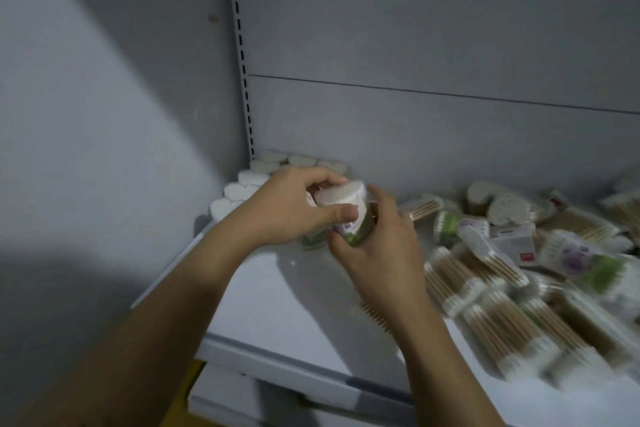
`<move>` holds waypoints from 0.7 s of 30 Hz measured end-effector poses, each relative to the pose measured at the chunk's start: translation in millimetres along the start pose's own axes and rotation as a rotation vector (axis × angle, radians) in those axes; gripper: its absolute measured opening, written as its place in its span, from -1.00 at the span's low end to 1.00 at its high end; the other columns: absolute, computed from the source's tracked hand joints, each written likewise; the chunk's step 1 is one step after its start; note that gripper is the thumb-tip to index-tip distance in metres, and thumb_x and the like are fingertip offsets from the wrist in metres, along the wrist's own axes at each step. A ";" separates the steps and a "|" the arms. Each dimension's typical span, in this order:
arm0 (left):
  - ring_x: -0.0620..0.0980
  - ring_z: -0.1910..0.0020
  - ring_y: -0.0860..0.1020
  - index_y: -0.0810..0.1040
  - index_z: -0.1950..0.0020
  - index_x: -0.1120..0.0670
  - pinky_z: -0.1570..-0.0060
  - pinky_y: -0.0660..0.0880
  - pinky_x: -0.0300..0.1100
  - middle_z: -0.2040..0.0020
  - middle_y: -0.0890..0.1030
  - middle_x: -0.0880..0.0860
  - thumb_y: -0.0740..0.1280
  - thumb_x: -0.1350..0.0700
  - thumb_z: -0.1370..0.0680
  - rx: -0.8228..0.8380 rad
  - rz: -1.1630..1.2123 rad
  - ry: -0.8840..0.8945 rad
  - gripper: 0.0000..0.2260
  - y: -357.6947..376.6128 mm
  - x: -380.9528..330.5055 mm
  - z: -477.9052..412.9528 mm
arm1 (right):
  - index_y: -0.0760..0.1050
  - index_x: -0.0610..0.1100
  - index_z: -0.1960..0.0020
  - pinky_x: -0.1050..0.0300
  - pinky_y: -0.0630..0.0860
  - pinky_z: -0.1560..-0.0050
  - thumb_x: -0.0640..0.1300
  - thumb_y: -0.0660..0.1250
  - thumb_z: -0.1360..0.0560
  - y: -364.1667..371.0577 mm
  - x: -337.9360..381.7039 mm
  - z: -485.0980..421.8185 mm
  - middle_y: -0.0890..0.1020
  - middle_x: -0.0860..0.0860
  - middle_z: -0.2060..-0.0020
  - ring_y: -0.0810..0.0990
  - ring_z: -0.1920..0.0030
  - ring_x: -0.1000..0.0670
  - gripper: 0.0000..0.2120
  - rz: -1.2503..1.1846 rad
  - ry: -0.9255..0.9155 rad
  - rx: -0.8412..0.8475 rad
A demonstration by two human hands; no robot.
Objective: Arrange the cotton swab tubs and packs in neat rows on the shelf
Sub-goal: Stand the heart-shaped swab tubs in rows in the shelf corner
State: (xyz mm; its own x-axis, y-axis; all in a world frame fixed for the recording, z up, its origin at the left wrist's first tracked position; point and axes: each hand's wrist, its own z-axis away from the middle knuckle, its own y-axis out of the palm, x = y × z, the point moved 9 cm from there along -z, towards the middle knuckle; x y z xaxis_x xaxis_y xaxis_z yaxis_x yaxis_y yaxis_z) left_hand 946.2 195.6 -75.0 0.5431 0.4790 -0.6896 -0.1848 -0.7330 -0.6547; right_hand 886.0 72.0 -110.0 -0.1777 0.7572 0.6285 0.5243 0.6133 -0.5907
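Mid-placement: left hand (pixel 287 208) and right hand (pixel 377 246) both closed around a heart-lidded tub (pixel 343 204), tilted, just above the shelf (pixel 277 298) beside the placed tubs (pixel 239 189) at far left; next, likely upright it and seat it against that row, then pull from the loose packs (pixel 502 288) at right.

I find no legible text in this view. The tub (pixel 346 210) carries a label with purple marks, too blurred to read. A small red mark (pixel 527 257) sits on a white pack (pixel 516 243) in the pile to the right; I cannot make out its characters. Another pack (pixel 588 262) bears a purple and green printed design, also unreadable. No numbers or signs can be read on the shelf (pixel 277 305).
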 end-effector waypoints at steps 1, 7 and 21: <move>-0.26 -0.13 0.49 0.57 -0.20 -0.10 -0.17 0.41 -0.29 -0.14 0.58 -0.20 0.40 -0.29 -0.40 -0.059 -0.062 0.048 -0.55 -9.4 4.0 5.6 | 0.08 0.13 -0.50 0.06 0.45 0.02 0.08 0.43 -0.38 8.1 6.8 3.6 0.52 0.05 -0.06 0.46 -0.07 0.00 -0.19 -0.050 -0.010 0.014; 0.06 -0.23 0.40 0.58 -0.20 0.09 -0.18 0.35 -0.06 -0.21 0.57 0.05 0.23 -0.04 -0.56 -0.679 -0.472 0.104 -0.68 -65.1 62.8 76.7 | 0.10 0.22 -0.43 0.12 0.45 0.01 0.13 0.35 -0.46 67.7 32.0 29.9 0.39 0.11 -0.14 0.47 -0.07 0.05 -0.36 0.038 -0.005 0.119; 0.17 -0.39 0.29 0.36 -0.36 0.06 -0.29 0.34 0.17 -0.37 0.39 0.10 0.28 -0.06 -0.44 -0.506 -0.398 -0.080 -0.49 -45.5 133.9 86.9 | 0.39 0.00 -0.34 0.18 0.52 0.04 0.09 0.35 -0.39 93.2 54.3 43.3 0.45 -0.02 -0.19 0.46 -0.09 0.05 -0.45 0.157 -0.123 -0.100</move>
State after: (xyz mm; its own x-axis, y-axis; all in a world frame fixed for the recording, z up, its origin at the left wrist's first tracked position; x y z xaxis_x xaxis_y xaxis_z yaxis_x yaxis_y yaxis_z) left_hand 956.1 335.1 -164.4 0.4243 0.7810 -0.4583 0.4373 -0.6199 -0.6516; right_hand 889.2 180.0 -152.8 -0.1845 0.8670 0.4630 0.6325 0.4653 -0.6192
